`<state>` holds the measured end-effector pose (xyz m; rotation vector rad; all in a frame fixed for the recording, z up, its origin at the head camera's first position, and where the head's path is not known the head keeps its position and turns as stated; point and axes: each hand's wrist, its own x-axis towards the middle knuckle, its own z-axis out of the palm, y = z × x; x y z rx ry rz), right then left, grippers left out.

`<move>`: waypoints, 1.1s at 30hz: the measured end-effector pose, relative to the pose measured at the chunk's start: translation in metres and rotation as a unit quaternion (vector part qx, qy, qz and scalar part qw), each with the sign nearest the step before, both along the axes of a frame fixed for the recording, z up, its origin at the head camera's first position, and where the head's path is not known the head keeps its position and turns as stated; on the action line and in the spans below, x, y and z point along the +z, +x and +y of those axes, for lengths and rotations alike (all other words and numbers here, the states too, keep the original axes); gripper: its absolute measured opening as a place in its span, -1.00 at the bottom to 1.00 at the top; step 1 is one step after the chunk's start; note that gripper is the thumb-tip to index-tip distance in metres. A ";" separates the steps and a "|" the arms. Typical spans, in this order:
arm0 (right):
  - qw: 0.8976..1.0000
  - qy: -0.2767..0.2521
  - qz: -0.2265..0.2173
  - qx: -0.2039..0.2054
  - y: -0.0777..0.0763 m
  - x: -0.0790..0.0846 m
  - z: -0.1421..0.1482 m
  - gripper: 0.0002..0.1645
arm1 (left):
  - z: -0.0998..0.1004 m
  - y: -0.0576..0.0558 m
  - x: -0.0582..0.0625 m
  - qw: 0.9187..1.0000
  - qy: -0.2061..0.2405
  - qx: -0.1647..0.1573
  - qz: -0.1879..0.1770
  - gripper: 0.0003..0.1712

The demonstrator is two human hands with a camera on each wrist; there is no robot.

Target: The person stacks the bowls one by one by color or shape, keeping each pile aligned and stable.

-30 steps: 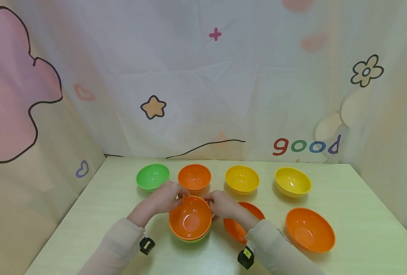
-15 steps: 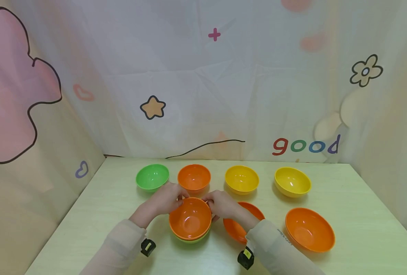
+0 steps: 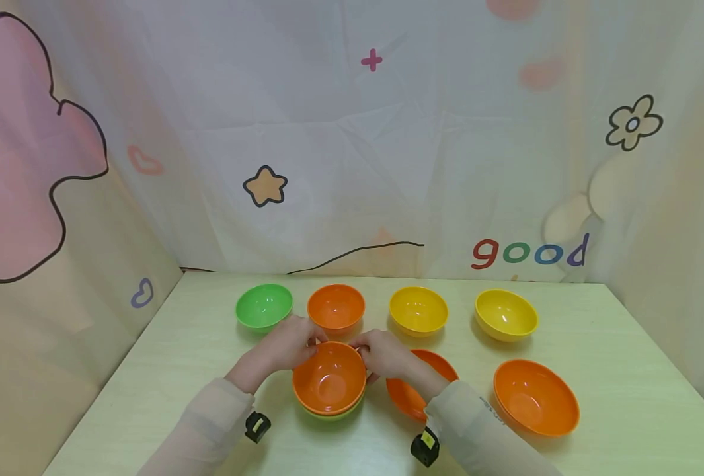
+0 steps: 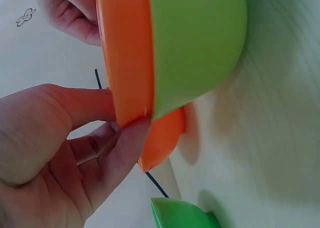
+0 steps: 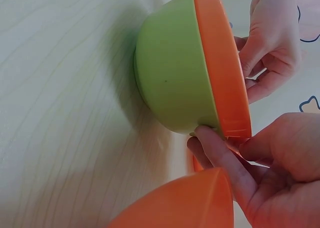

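An orange bowl point(image 3: 330, 377) sits nested in a light green bowl point(image 5: 172, 73), its rim band standing above the green one. My left hand point(image 3: 292, 342) pinches the orange rim at the far left, thumb and finger on either side of it in the left wrist view. At the far right side of the rim, my right hand point(image 3: 387, 354) holds the orange bowl with its thumb at the rim. A right fingertip point(image 5: 207, 135) touches the green bowl's wall just below. The green bowl's inside is hidden.
Along the back stand a bright green bowl point(image 3: 264, 309), an orange bowl point(image 3: 336, 309) and two yellow bowls point(image 3: 418, 312). An orange bowl point(image 3: 408, 396) lies partly under the right forearm, and another orange bowl point(image 3: 536, 400) is farther right. A printed curtain point(image 3: 340, 145) hangs behind the table point(image 3: 637, 410).
The held orange bowl has dropped very slightly into the green one, and the left hand has shifted a little with it. Over the last half second hardly anything differs.
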<state>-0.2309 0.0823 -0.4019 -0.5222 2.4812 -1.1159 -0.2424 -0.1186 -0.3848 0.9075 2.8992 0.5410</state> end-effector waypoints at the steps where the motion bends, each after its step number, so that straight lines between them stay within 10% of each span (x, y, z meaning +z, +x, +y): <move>1: 1.000 0.002 -0.001 -0.002 0.000 0.000 0.000 -0.62 | 0.000 0.000 0.000 1.000 0.000 -0.001 0.002 -0.79; 33: 1.000 0.000 -0.014 -0.021 0.002 0.001 -0.001 -0.62 | -0.001 0.001 -0.006 1.000 0.000 0.023 -0.003 -0.84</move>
